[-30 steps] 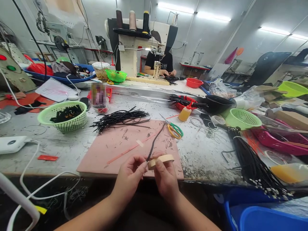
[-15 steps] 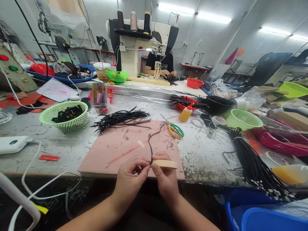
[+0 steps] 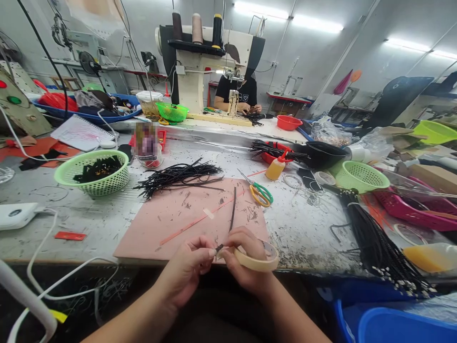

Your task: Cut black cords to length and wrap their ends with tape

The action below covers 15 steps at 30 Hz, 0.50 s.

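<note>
My left hand (image 3: 191,262) pinches one end of a thin black cord (image 3: 233,209) near the front edge of the pink board (image 3: 143,238). The rest of the cord passes by my right fingers and stretches away over the board. A roll of cream masking tape (image 3: 262,264) is held in my right hand (image 3: 246,252), its ring facing partly upward. A short piece of tape seems to meet the cord end between my fingertips; exact contact is hidden. Beyond lie a bundle of black cords (image 3: 182,176) and scissors (image 3: 260,194) with green and orange handles.
A green basket (image 3: 107,183) of black pieces stands left. A glue bottle (image 3: 275,169) is behind the scissors. Black cords (image 3: 374,238) hang over the right edge above a blue bin (image 3: 407,326). Another person (image 3: 237,93) sits behind the sewing machine (image 3: 193,85).
The tape roll has turned so its ring shows. My hands have moved slightly apart, the left one down and left. The cord now lies straighter and its far end has shifted left.
</note>
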Tool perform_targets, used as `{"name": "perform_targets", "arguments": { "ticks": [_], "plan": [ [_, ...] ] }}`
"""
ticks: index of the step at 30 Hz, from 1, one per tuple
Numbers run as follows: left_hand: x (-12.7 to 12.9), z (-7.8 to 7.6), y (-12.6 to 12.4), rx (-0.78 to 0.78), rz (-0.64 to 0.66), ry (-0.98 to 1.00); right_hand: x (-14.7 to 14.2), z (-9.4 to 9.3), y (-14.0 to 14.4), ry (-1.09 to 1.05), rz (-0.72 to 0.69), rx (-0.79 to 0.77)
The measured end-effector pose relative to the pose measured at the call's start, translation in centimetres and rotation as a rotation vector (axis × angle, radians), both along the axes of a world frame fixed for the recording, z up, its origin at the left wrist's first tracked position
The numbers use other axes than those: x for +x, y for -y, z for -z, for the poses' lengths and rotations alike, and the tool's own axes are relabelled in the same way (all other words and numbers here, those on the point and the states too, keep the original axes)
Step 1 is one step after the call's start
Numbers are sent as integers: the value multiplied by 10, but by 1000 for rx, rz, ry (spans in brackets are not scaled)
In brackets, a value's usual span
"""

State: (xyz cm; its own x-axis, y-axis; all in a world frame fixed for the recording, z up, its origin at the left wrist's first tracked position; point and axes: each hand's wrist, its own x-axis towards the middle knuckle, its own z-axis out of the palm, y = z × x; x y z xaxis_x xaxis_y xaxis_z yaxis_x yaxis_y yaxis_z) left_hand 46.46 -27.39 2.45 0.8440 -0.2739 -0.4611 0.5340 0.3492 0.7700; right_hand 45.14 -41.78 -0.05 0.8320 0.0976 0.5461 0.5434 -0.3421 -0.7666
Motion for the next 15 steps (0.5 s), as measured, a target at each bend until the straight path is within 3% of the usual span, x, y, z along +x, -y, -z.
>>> {"name": "perform_targets", "arguments": {
  "ticks": [5, 9, 12, 15],
  "plan": [
    [2, 6, -1, -27, -30, 9, 1, -6, 8, -240, 21, 38],
    [1, 10, 2, -68, -119, 15, -1, 2, 2, -381, 142, 342],
    [-1, 12, 5, -87, -91, 36, -1, 10, -10, -495, 81, 617],
    [-2, 14, 6, -90, -59, 55, 0, 14, -20, -562, 6, 769]
  ]
}}
